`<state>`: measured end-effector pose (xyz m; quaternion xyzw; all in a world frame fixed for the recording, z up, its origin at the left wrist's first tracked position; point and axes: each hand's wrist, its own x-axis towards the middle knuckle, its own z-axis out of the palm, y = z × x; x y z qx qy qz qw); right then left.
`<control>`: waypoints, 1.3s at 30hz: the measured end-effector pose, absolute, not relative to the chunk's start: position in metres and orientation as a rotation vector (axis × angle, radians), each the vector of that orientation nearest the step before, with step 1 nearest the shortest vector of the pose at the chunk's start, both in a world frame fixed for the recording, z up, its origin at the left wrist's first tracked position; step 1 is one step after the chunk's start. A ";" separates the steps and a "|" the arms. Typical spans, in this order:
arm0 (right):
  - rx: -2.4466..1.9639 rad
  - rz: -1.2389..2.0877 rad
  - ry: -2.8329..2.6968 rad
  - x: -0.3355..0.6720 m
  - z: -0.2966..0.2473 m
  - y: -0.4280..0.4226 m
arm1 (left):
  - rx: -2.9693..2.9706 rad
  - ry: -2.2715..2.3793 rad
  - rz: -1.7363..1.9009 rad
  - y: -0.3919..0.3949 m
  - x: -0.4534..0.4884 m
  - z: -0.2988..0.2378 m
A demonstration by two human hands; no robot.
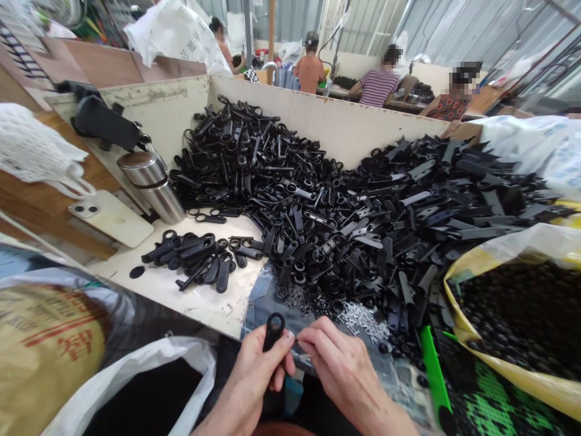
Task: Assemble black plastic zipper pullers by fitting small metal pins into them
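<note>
Bench (pixel 200 309) heaped with black pulls (pixel 290 224); left hand (pixel 254 378) gripping a pull (pixel 274 330), long axis upright; right hand (pixel 338 369) pinching a pin (pixel 296 343)

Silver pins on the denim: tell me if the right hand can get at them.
Likely yes: the right hand sits just below the pins with nothing between them, though its fingers are closed in a pinch.

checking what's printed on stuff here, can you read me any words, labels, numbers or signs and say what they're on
"智" (most likely), large red character on the tan woven sack; its other red print is too blurred to read
Dark characters on the white plastic bag: too small and blurred to read
</note>
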<state>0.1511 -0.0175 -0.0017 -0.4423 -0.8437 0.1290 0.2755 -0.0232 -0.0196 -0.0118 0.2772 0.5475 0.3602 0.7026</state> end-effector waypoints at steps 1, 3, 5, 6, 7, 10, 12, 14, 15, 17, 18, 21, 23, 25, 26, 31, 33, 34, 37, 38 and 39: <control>-1.192 0.350 -2.264 0.151 -0.002 -0.018 | 0.618 1.223 0.799 -0.019 -0.023 -0.011; -1.200 0.353 -2.266 0.151 -0.002 -0.018 | 0.623 1.235 0.789 -0.019 -0.022 -0.010; -1.203 0.346 -2.263 0.151 -0.001 -0.018 | 0.626 1.248 0.775 -0.019 -0.022 -0.009; -1.202 0.342 -2.262 0.151 -0.001 -0.018 | 0.627 1.253 0.770 -0.019 -0.022 -0.009; -1.203 0.342 -2.264 0.151 -0.001 -0.018 | 0.628 1.259 0.769 -0.019 -0.022 -0.009; -1.204 0.351 -2.266 0.151 -0.001 -0.018 | 0.622 1.264 0.777 -0.020 -0.022 -0.012; -1.201 0.354 -2.255 0.151 -0.002 -0.018 | 0.611 1.267 0.786 -0.020 -0.021 -0.012; -1.196 0.356 -2.241 0.151 -0.003 -0.018 | 0.596 1.272 0.795 -0.020 -0.021 -0.011; -1.195 0.356 -2.236 0.151 -0.004 -0.018 | 0.589 1.274 0.800 -0.020 -0.020 -0.010; -1.195 0.356 -2.230 0.151 -0.004 -0.018 | 0.588 1.270 0.805 -0.020 -0.020 -0.009; -1.195 0.354 -2.230 0.151 -0.004 -0.018 | 0.591 1.268 0.800 -0.020 -0.020 -0.010; -1.201 0.345 -2.231 0.151 -0.004 -0.019 | 0.600 1.259 0.783 -0.020 -0.020 -0.014; -1.199 0.338 -2.230 0.151 -0.005 -0.019 | 0.596 1.251 0.782 -0.021 -0.019 -0.017; -1.191 0.342 -2.224 0.151 -0.005 -0.019 | 0.591 1.242 0.787 -0.021 -0.019 -0.018; -1.183 0.349 -2.219 0.152 -0.005 -0.018 | 0.593 1.239 0.787 -0.021 -0.019 -0.017; -1.172 0.509 -2.128 0.152 -0.004 -0.019 | 0.657 1.160 0.748 -0.021 -0.023 -0.007; -1.202 0.668 -2.008 0.151 -0.004 -0.021 | 0.668 1.129 0.743 -0.020 -0.025 -0.004; -1.226 0.742 -1.928 0.150 -0.004 -0.022 | 0.661 1.122 0.750 -0.020 -0.025 -0.003; -1.278 0.842 -1.716 0.146 -0.007 -0.024 | 0.556 1.092 0.790 -0.019 -0.023 -0.003; -1.273 0.841 -1.683 0.145 -0.008 -0.025 | 0.487 1.076 0.797 -0.019 -0.021 -0.004; -1.256 0.833 -1.672 0.145 -0.009 -0.025 | 0.408 1.056 0.798 -0.019 -0.020 -0.005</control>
